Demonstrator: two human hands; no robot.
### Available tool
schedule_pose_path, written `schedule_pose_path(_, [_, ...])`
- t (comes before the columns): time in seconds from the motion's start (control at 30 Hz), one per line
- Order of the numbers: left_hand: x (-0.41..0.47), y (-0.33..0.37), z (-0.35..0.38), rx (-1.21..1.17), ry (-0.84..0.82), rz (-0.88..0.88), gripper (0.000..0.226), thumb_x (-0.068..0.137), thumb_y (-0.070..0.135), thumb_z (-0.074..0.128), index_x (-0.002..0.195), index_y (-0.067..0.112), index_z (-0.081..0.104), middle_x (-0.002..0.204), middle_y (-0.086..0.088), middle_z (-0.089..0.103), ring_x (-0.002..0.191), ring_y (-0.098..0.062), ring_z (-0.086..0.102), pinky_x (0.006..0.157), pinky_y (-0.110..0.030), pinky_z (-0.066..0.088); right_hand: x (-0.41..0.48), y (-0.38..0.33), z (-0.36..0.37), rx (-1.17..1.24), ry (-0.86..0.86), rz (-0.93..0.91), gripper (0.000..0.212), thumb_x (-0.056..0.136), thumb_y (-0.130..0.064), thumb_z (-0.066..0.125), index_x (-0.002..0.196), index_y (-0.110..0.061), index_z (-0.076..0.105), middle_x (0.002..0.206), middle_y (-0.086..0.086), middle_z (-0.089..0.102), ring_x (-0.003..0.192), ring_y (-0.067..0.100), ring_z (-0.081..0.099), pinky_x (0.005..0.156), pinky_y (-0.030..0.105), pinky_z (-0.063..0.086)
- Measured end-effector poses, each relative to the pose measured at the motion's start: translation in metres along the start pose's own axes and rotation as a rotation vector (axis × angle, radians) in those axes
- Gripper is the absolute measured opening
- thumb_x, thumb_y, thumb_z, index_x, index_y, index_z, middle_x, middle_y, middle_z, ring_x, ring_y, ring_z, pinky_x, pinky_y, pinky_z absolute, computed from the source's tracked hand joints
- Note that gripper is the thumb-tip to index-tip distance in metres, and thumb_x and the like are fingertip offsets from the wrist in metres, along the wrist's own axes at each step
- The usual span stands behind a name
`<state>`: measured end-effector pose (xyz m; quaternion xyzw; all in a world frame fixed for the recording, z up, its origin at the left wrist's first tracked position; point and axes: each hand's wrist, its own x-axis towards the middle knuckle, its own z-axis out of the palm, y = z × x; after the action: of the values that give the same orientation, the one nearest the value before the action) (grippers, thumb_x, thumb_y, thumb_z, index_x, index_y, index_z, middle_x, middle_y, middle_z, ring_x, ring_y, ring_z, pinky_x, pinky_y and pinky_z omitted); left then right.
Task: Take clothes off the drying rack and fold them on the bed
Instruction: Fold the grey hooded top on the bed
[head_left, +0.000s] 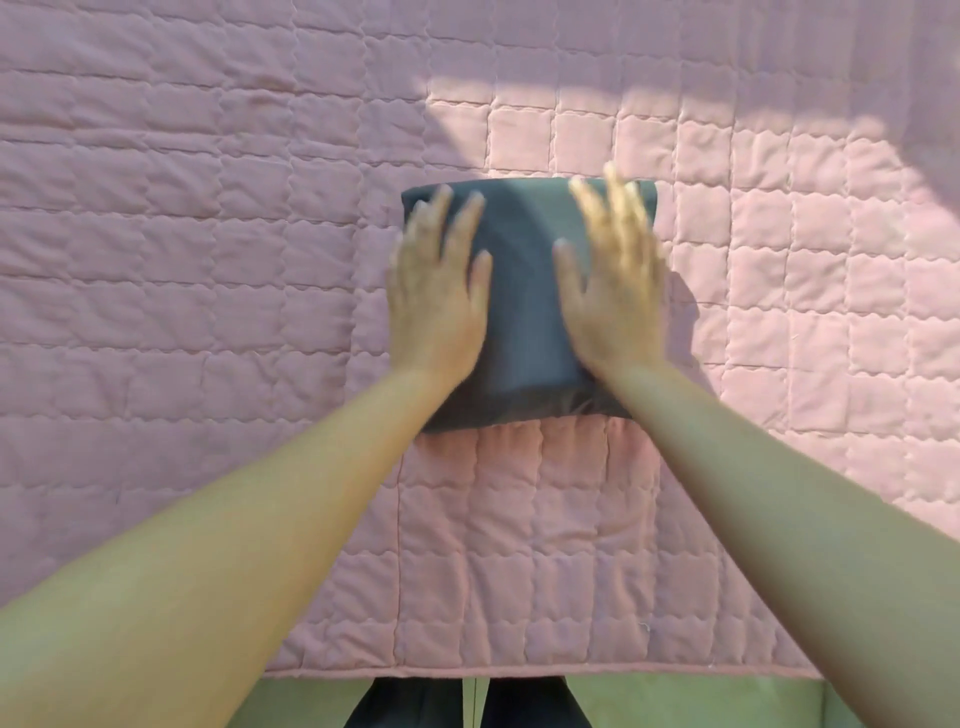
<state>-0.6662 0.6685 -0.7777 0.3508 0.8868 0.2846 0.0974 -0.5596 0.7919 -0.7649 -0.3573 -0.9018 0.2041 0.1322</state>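
A dark grey folded garment (524, 306) lies as a compact rectangle on the pink quilted bedspread (208, 260). My left hand (439, 291) lies flat on its left side, fingers straight and spread. On the garment's right side my right hand (613, 280) presses down the same way, fingers straight and slightly blurred by motion. Both forearms reach in from the bottom corners. The drying rack is out of view.
The quilt covers nearly the whole view; its near hem (519, 670) runs along the bottom. A patch of sunlight (727, 208) falls on the right half. Below the hem show a greenish bed side (675, 701) and my dark trousers (467, 706).
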Motion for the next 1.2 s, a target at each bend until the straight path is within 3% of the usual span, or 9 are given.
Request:
schedule_pose_path(0.07, [-0.036, -0.003, 0.015, 0.132, -0.177, 0.163, 0.05, 0.1, 0.039, 0.03, 0.149, 0.028, 0.032, 0.16, -0.002, 0.021, 0.147, -0.023, 0.018, 0.118, -0.042, 0.013, -0.028, 0.003, 0.013, -0.166, -0.23, -0.181, 0.051, 0.1, -0.045, 0.035, 0.15, -0.035, 0.028, 0.162, 0.001, 0.012, 0.149, 0.024, 0.01, 0.118, 0.044, 0.009])
schedule_pose_path(0.13, [-0.06, -0.013, 0.026, 0.239, -0.284, 0.099, 0.054, 0.099, 0.048, 0.023, 0.151, 0.035, 0.022, 0.163, 0.003, 0.01, 0.149, -0.022, 0.008, 0.12, -0.044, 0.006, -0.043, 0.018, 0.024, -0.262, -0.322, -0.145, 0.052, 0.099, -0.052, 0.03, 0.15, -0.042, 0.022, 0.162, -0.001, 0.009, 0.149, 0.024, 0.008, 0.119, 0.048, 0.01])
schedule_pose_path(0.3, [-0.063, -0.02, 0.022, 0.169, -0.22, -0.241, 0.067, 0.092, 0.058, 0.046, 0.15, 0.04, 0.02, 0.162, -0.002, 0.007, 0.147, -0.03, 0.01, 0.117, -0.047, 0.015, -0.035, 0.019, 0.026, -0.188, -0.261, 0.217, 0.075, 0.089, -0.067, 0.04, 0.152, -0.039, 0.01, 0.162, -0.001, 0.003, 0.149, 0.023, 0.003, 0.118, 0.046, 0.007])
schedule_pose_path(0.47, [-0.027, -0.014, 0.005, -0.277, -0.063, -0.62, 0.089, 0.075, 0.036, 0.079, 0.145, 0.013, 0.029, 0.14, -0.012, 0.036, 0.132, -0.028, 0.032, 0.113, -0.038, 0.024, -0.016, 0.022, 0.008, 0.335, -0.103, 0.716, 0.111, 0.06, -0.057, 0.081, 0.148, -0.026, 0.021, 0.151, -0.001, 0.031, 0.139, 0.017, 0.031, 0.116, 0.039, 0.025])
schedule_pose_path(0.6, [-0.009, -0.015, -0.002, -0.622, -0.149, -0.884, 0.058, 0.077, 0.037, 0.078, 0.123, 0.013, 0.052, 0.116, 0.001, 0.061, 0.107, -0.018, 0.058, 0.095, -0.029, 0.045, -0.003, 0.032, -0.001, 0.743, -0.119, 0.94, 0.063, 0.064, -0.031, 0.087, 0.117, -0.01, 0.06, 0.108, 0.0, 0.07, 0.094, 0.014, 0.069, 0.088, 0.037, 0.056])
schedule_pose_path(0.7, [-0.006, -0.015, -0.003, -0.603, -0.231, -0.838, 0.049, 0.082, 0.046, 0.07, 0.119, 0.016, 0.063, 0.115, 0.001, 0.068, 0.108, -0.02, 0.062, 0.097, -0.036, 0.049, -0.003, 0.031, -0.01, 0.812, -0.312, 0.965, 0.038, 0.075, -0.032, 0.081, 0.103, -0.011, 0.069, 0.097, 0.0, 0.075, 0.083, 0.013, 0.072, 0.078, 0.031, 0.058])
schedule_pose_path(0.87, [-0.016, -0.008, -0.022, -0.803, -0.311, -0.825, 0.036, 0.097, 0.04, 0.052, 0.127, 0.021, 0.059, 0.12, 0.003, 0.065, 0.109, -0.018, 0.061, 0.095, -0.03, 0.048, -0.008, 0.024, -0.021, 0.769, -0.386, 0.899, 0.037, 0.081, -0.047, 0.071, 0.103, -0.017, 0.068, 0.097, -0.004, 0.074, 0.089, 0.015, 0.071, 0.085, 0.035, 0.057])
schedule_pose_path(1.07, [-0.081, -0.03, -0.054, -0.857, -0.181, -0.939, 0.041, 0.095, 0.051, 0.05, 0.128, 0.027, 0.057, 0.12, 0.007, 0.065, 0.11, -0.016, 0.061, 0.101, -0.038, 0.047, -0.049, -0.017, -0.022, 0.66, -0.394, 0.755, 0.045, 0.082, -0.051, 0.068, 0.115, -0.02, 0.067, 0.106, -0.011, 0.071, 0.1, 0.01, 0.066, 0.096, 0.036, 0.051])
schedule_pose_path(1.2, [-0.14, -0.055, -0.088, -0.925, -0.043, -1.054, 0.038, 0.096, 0.053, 0.047, 0.117, 0.026, 0.062, 0.109, 0.009, 0.069, 0.102, -0.013, 0.065, 0.094, -0.034, 0.051, -0.084, -0.072, -0.014, 0.653, -0.498, 0.681, 0.031, 0.089, -0.045, 0.063, 0.111, -0.023, 0.065, 0.105, -0.013, 0.068, 0.091, 0.001, 0.062, 0.081, 0.023, 0.046])
